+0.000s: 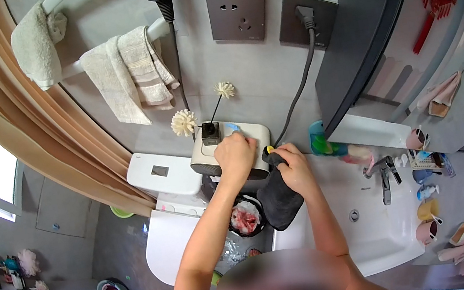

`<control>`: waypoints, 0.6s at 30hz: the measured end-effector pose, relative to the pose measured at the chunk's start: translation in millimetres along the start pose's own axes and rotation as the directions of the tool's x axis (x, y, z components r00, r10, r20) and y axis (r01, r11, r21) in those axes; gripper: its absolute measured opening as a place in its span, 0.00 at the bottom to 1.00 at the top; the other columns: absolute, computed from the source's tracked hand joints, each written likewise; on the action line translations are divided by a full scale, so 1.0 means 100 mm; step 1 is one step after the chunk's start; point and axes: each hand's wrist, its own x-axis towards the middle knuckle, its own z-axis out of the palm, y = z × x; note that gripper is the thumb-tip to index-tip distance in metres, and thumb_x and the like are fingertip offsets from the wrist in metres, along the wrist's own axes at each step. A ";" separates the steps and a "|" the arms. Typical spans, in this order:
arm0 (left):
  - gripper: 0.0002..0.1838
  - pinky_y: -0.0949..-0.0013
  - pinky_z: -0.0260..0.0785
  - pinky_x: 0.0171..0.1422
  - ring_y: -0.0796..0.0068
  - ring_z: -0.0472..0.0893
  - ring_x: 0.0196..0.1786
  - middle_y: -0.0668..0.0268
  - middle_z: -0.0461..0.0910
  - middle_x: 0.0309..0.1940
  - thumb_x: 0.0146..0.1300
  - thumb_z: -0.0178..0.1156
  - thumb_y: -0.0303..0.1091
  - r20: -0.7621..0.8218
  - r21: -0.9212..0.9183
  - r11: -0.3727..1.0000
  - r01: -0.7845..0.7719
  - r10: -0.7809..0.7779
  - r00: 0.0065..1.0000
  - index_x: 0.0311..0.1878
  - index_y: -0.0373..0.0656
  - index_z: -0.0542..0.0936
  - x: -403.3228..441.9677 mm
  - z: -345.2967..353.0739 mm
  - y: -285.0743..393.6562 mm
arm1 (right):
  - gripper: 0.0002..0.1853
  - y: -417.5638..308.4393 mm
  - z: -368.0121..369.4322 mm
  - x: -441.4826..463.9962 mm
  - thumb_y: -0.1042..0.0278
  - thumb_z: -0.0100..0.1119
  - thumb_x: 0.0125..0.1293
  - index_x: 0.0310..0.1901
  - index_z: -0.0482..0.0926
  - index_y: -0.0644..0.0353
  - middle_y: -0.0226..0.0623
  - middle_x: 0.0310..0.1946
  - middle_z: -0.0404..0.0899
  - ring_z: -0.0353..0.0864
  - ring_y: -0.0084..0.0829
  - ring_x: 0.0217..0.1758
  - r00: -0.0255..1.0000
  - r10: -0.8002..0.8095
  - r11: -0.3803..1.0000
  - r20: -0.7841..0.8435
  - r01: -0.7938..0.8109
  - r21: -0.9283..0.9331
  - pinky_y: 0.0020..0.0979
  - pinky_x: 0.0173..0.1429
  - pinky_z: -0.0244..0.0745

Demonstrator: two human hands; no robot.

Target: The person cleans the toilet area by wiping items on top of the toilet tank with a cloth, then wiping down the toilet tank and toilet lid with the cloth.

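And the right hand is doing the holding here, pinching the dark cloth near its top, with a small yellow bit showing at the fingertips; the cloth is drooping below the grip, between the cream box and the sink, hanging by the basin's left edge, though whether it's touching the rim I'm not able to tell. Over on the left, the left hand is hovering or pressing at the front of that box, fingers curling, and whether they're closing on anything is staying hidden from this angle. A blue piece is lying just beyond the knuckles, a black bottle is standing on the box with pale flowers beside it, and a bin is sitting below. Judging progress, the handling is looking only partway along: the cloth is already being gripped at its top, but it's hanging from the fingers, not set down or released
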 end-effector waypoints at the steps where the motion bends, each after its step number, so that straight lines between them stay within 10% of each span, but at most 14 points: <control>1: 0.16 0.50 0.76 0.38 0.45 0.84 0.30 0.47 0.82 0.23 0.56 0.62 0.41 -0.018 -0.023 1.000 -0.009 0.009 1.000 0.29 0.34 0.82 0.01 0.01 0.01 | 0.18 0.00 0.01 -0.01 0.78 0.53 0.55 0.49 0.82 0.62 0.43 0.46 0.79 0.78 0.48 0.53 1.000 0.013 1.000 -0.009 -0.013 0.018 0.41 0.59 0.73; 18: 0.16 0.53 0.75 0.39 0.47 0.83 0.30 0.49 0.81 0.21 0.54 0.64 0.43 0.179 -0.332 0.943 0.032 0.030 0.983 0.27 0.36 0.83 0.07 -0.04 -0.13 | 0.13 -0.23 0.17 0.18 0.59 0.62 0.67 0.46 0.82 0.59 0.53 0.35 0.84 0.85 0.52 0.42 0.998 0.064 0.995 -0.027 -0.061 0.077 0.43 0.46 0.78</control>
